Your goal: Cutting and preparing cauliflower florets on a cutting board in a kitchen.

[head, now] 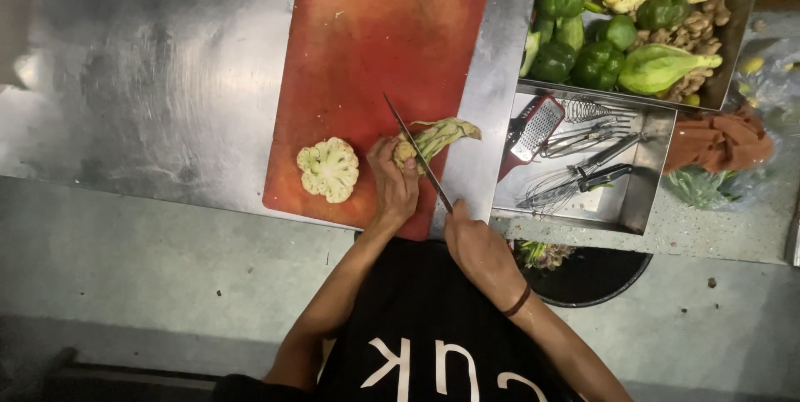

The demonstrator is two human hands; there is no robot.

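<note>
Overhead view, moderately lit, light uneven. The steel worktop [150,77] shows broad pale glare at its left, strongest at the far left edge, fading to dull grey smears toward the centre. The red cutting board [375,44] is evenly lit, colour saturated, with a darker mottled patch near its top. The knife blade [414,150] catches a thin bright line. The metal tray [642,194] reflects soft highlights on its walls. Lower frame is dim; the floor [125,285] reads flat grey, detail soft. Corners darken slightly. Focus is sharpest mid-frame; the plastic bag [775,77] at right appears hazy.
</note>
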